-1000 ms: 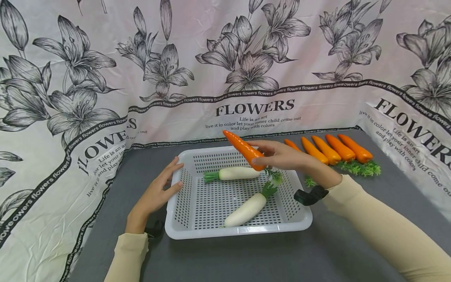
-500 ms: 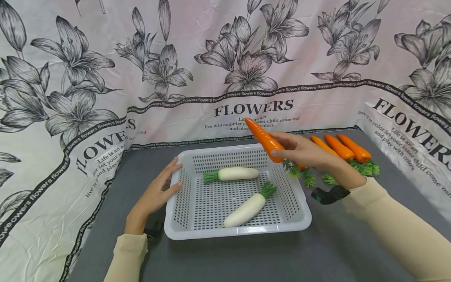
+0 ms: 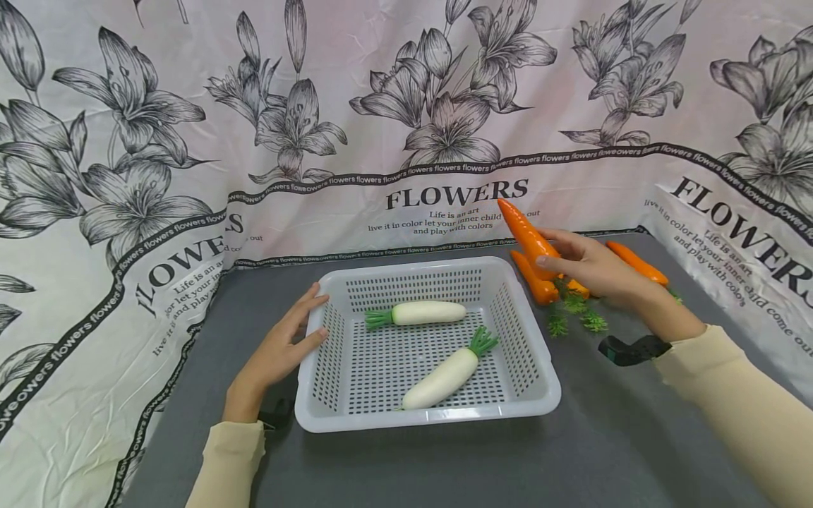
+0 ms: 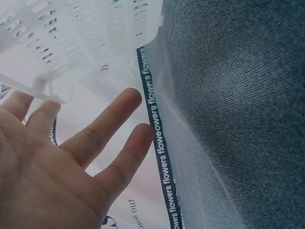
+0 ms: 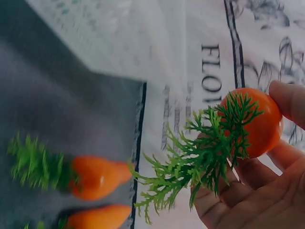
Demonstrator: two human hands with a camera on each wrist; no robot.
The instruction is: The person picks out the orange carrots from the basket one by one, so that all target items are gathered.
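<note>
My right hand (image 3: pixel 591 264) pinches an orange carrot (image 3: pixel 526 229) near its leafy end, tip pointing up and to the left, above the row of carrots. In the right wrist view the carrot's round end (image 5: pixel 262 124) and green leaves (image 5: pixel 209 148) show between thumb and fingers. A white perforated basket (image 3: pixel 428 416) holds two white radishes, one lying crosswise (image 3: pixel 432 312) at the back and one slanted (image 3: pixel 444 377) in front. At the basket's left rim rests my left hand (image 3: pixel 279 349); the left wrist view shows its fingers (image 4: pixel 109 119) extended, some touching the rim.
Several carrots lie on the grey table (image 3: pixel 444 469) right of the basket, including one beside its back right corner (image 3: pixel 536 282) and one farther right (image 3: pixel 635 262). My right hand partly hides the row. A flower-print cloth (image 3: pixel 305 226) stands behind and at both sides.
My right hand has carried the carrot from above the basket to the right, over the other carrots. The left hand and the radishes have stayed in place.
</note>
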